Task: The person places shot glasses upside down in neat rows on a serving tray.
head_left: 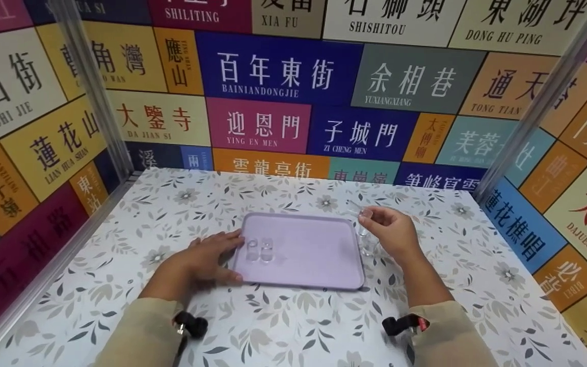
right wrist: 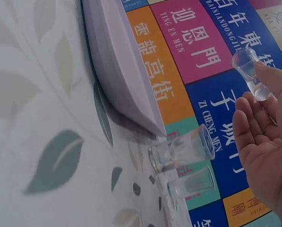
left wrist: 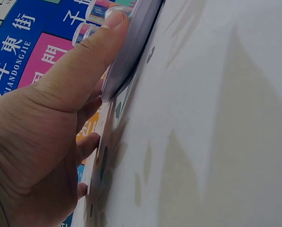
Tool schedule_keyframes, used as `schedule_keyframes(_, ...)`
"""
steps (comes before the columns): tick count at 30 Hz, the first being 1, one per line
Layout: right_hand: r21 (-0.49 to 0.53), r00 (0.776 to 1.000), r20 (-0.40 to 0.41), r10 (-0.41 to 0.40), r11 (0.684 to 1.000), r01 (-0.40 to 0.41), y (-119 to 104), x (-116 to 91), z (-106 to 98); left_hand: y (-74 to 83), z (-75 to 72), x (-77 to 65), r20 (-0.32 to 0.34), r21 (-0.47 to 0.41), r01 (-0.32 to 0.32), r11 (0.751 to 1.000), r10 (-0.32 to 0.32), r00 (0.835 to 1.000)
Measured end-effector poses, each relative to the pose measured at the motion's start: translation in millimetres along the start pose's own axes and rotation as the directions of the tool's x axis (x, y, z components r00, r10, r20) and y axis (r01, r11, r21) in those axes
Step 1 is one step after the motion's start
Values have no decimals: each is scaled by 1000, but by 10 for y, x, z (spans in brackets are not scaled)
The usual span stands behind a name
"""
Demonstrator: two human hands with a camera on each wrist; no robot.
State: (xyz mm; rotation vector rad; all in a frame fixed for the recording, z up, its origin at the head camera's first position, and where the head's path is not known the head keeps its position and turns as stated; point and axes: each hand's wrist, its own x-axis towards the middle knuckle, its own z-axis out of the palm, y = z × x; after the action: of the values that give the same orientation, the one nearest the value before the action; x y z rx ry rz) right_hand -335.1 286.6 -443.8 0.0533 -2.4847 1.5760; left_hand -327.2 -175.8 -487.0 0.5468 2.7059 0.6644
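Note:
A lilac tray [head_left: 309, 250] lies on the table, bearing two small clear shot glasses [head_left: 266, 251] side by side near its left end. Against the tray's left edge rests my left hand [head_left: 203, 259], fingers spread and fairly straight; in the left wrist view its thumb [left wrist: 96, 49] lies along the rim. My right hand [head_left: 398, 232], just beyond the tray's right edge, pinches another clear shot glass [right wrist: 249, 72] between thumb and fingers, raised above the table. Below that hand, two more shot glasses [right wrist: 183, 147] stand on the table close to the tray.
White cloth with a leaf and flower print [head_left: 283, 326] covers the table. Walls of colourful sign panels [head_left: 278, 71] rise behind it and at both sides, with clear corner strips [head_left: 543, 97] where they meet.

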Motion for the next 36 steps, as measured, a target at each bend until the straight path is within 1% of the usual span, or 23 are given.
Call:
schedule_keyframes(3, 38, 1000, 3, -23, 999, 23, -61, 13, 114, 2, 3, 0, 1, -2, 1, 1000, -1, 1000)
schedule_keyframes(8, 62, 997, 7, -80, 995, 80, -154, 17, 300, 3, 9, 2, 6, -9, 3, 1000, -3, 1000)
schedule_keyframes(12, 80, 993, 7, -121, 990, 120, -237, 11, 434, 5, 9, -2, -1, 22, -4, 1000, 4, 1000)
schedule_keyframes(15, 64, 989, 1, -145, 987, 145, -297, 6, 529, 4, 11, -4, -7, 43, -11, 999, 12, 1000)
schedule_keyframes(20, 91, 987, 12, -158, 983, 157, -378, 4, 688, -4, 14, 5, -3, 29, -6, 1000, 6, 1000)
schedule_keyframes(26, 144, 983, 53, -177, 975, 168, -463, 8, 875, -12, 16, 19, -1, 17, 10, 1000, -10, 1000)
schedule_keyframes(36, 192, 973, 91, -212, 962, 192, -562, -7, 1143, -14, 20, 13, 5, -7, 13, 1000, -13, 1000)
